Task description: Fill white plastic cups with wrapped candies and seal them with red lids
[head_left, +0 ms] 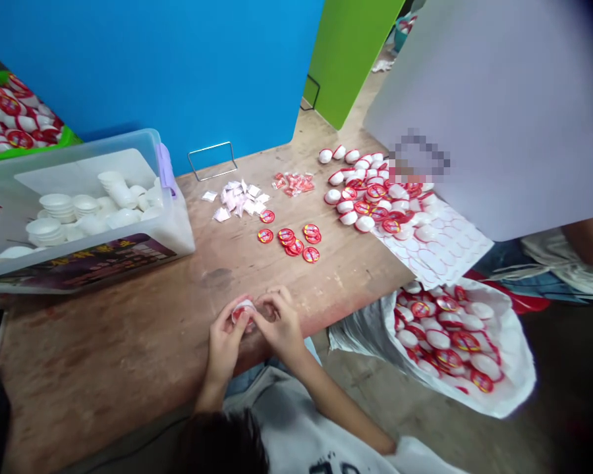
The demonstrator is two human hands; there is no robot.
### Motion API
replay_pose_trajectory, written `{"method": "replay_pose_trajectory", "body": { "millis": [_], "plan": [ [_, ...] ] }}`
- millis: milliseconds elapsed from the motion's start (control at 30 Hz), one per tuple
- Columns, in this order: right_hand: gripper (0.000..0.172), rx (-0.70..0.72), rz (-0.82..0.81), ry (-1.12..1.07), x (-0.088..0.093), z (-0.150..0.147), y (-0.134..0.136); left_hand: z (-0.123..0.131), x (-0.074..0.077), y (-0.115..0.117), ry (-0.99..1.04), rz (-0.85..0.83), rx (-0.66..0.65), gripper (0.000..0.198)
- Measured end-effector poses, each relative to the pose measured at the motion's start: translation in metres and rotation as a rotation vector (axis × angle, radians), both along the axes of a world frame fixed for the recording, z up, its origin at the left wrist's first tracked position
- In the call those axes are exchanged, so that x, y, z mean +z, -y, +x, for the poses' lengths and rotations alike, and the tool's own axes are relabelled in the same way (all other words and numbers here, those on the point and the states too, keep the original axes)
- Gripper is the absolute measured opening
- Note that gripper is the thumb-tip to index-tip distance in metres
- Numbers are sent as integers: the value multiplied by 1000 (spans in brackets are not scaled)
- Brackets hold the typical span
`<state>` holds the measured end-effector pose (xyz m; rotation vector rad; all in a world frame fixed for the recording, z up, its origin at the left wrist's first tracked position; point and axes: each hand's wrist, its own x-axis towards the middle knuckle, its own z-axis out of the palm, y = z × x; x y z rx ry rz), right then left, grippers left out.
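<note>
Left hand [225,339] and right hand [277,322] together, both pinching small white-and-red cup [242,311]. Clear plastic bin [79,164] at 10 o'clock holds stacked white cups [56,214]; white sack [511,375] at 4 o'clock heaped with red-labelled cups [439,339].

Nothing legible; red round labels [310,254] and purple printed sheet [103,263] too blurred to read

I'm in a small packing workshop: my wooden worktop [103,342] stands against blue [143,66] and green partitions [348,52], holding a clear plastic tub [79,164] of white cups [54,210], heaps of red-labelled white cups [360,191] and loose sachets [240,201], with a full white sack [516,375] on the concrete floor [375,401].
</note>
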<state>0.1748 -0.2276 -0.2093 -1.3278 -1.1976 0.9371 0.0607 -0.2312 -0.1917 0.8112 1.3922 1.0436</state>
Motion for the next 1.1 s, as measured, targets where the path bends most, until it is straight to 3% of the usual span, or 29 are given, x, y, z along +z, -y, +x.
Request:
{"method": "replay_pose_trajectory", "body": {
  "millis": [100, 233, 333, 433, 567, 700, 767, 933, 1100],
  "plan": [
    [14, -61, -35, -12, -8, 34, -11, 4, 4, -2, 3, -8, 34, 34],
    [30, -313, -94, 476, -33, 91, -41, 0, 12, -5, 6, -29, 86, 30],
    [43, -236, -168, 765, -49, 116, -61, -1, 16, -6, 4, -38, 92, 30],
    [39, -166, -231, 784, -53, 121, -68, 1, 18, -4, -5, -51, 90, 31],
    [42, -129, -257, 642, -34, 112, -51, 4, 18, 1, -14, -73, 90, 38],
    [42, 164, -101, 263, 3, 75, -8, 9, 15, 3, -116, -107, 58, 52],
    [41, 256, -31, 92, 16, 50, 16, 13, 14, 5, -251, -60, 48, 48],
    [38, 35, -94, -145, 19, 9, 48, 22, 17, 11, -522, 79, 52, 36],
    [38, -75, -80, -70, 10, 8, 52, 31, 23, 21, -620, 140, 8, 35]
  ]
}}
